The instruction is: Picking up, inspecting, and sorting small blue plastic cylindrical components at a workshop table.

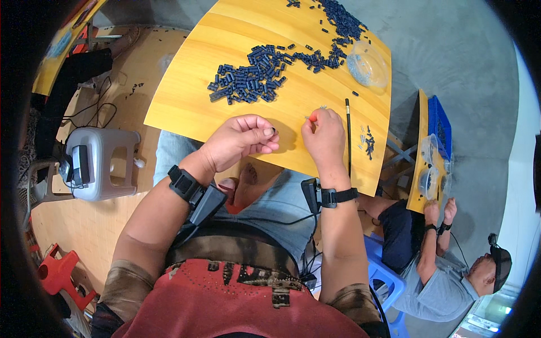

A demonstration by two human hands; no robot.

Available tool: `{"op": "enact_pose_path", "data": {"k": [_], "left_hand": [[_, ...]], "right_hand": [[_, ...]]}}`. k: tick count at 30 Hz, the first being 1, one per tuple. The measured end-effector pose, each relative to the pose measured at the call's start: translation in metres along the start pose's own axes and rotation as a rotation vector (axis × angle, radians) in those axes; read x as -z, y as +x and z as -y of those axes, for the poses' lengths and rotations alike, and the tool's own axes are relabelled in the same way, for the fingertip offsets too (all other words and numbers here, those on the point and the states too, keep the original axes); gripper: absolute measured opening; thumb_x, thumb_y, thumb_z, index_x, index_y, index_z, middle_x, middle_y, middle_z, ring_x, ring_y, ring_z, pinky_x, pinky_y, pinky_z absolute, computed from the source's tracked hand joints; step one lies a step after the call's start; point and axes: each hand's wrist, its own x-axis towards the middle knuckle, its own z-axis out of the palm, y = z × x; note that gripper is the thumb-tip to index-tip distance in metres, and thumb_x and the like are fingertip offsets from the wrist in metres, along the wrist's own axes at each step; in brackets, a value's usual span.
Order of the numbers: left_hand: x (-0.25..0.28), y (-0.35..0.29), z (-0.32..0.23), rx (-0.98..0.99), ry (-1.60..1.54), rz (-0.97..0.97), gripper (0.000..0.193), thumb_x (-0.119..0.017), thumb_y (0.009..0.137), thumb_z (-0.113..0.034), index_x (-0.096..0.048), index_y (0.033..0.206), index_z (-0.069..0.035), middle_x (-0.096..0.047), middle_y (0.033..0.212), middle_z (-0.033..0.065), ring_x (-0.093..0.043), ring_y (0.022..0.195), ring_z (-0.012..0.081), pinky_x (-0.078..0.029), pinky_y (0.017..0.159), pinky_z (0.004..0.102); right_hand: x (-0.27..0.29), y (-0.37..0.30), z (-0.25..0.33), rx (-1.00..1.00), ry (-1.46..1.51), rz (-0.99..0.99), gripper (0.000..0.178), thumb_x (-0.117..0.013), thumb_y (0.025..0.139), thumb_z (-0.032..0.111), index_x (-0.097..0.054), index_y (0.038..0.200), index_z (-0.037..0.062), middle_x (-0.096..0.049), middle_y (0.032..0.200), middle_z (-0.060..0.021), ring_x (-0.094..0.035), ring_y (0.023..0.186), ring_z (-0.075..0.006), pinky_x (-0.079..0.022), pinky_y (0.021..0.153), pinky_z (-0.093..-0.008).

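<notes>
The work looks to be in the middle of a single piece, with a great many parts lying loose. The left hand (242, 141) pinches a small dark piece (274, 130) between thumb and fingertips, just above the near edge of the yellow table (191, 73); its other fingers curl loosely. The right hand (326, 135), a little to the right, has thumb and forefinger drawn narrow — a thin pale sliver (306, 118) shows at their tips and appears gripped there. The two hands are apart, so the piece and the sliver are not joined.

Beyond the left hand lies a broad near heap of dark parts (248, 79); a second far heap (341, 19) sits toward the far right. Which of them, if either, is finished cannot be told. Small dark bits (369, 143) and silvery bits (362, 137) lie to the right, past a black rod (348, 129), so supplies seem to remain.

The held piece is mostly hidden by the fingertips — only a tiny black end shows, too small to read its shape. The heaped parts look short, blocky and blue-black.
</notes>
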Motion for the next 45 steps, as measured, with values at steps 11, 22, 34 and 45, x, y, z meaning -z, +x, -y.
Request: {"op": "enact_pose_path", "data": {"k": [11,22,34,45], "left_hand": [[-0.001,0.002,0.000,0.011,-0.025,0.037,0.012,-0.056,0.090,-0.015,-0.056,0.095,-0.005,-0.063,0.092,0.0081,-0.063,0.085,0.0166,-0.051,0.076,0.0276],[-0.002,-0.001,-0.005,0.009,-0.002,-0.001,0.009,-0.055,0.090,-0.013,-0.056,0.094,-0.006,-0.062,0.092,0.0081,-0.063,0.086,0.0169,-0.051,0.076,0.0274],[-0.003,-0.001,-0.003,0.003,-0.011,0.009,0.008,-0.055,0.090,-0.013,-0.056,0.094,-0.006,-0.062,0.093,0.0080,-0.063,0.085,0.0169,-0.050,0.075,0.0269],[-0.002,0.000,-0.001,-0.001,0.008,-0.008,0.008,-0.055,0.090,-0.012,-0.056,0.095,-0.005,-0.062,0.093,0.0078,-0.062,0.086,0.0172,-0.050,0.075,0.0275]], "right_hand": [[-0.004,-0.001,-0.009,-0.017,0.083,0.001,0.004,-0.058,0.071,0.000,-0.055,0.073,0.0010,-0.056,0.074,-0.0151,-0.053,0.073,-0.0341,-0.045,0.065,-0.0418],[0.013,-0.017,-0.032,-0.129,0.232,-0.049,0.009,-0.060,0.075,0.001,-0.062,0.083,0.0002,-0.058,0.073,-0.0150,-0.058,0.064,-0.0291,-0.048,0.059,-0.0347],[0.002,-0.005,-0.024,0.027,0.251,-0.042,0.007,-0.062,0.073,0.004,-0.065,0.079,0.0029,-0.058,0.076,-0.0126,-0.056,0.076,-0.0312,-0.046,0.068,-0.0382],[0.014,-0.009,-0.009,0.009,0.262,-0.038,0.004,-0.059,0.076,0.002,-0.057,0.079,0.0013,-0.058,0.075,-0.0130,-0.057,0.072,-0.0298,-0.047,0.066,-0.0359]]}}
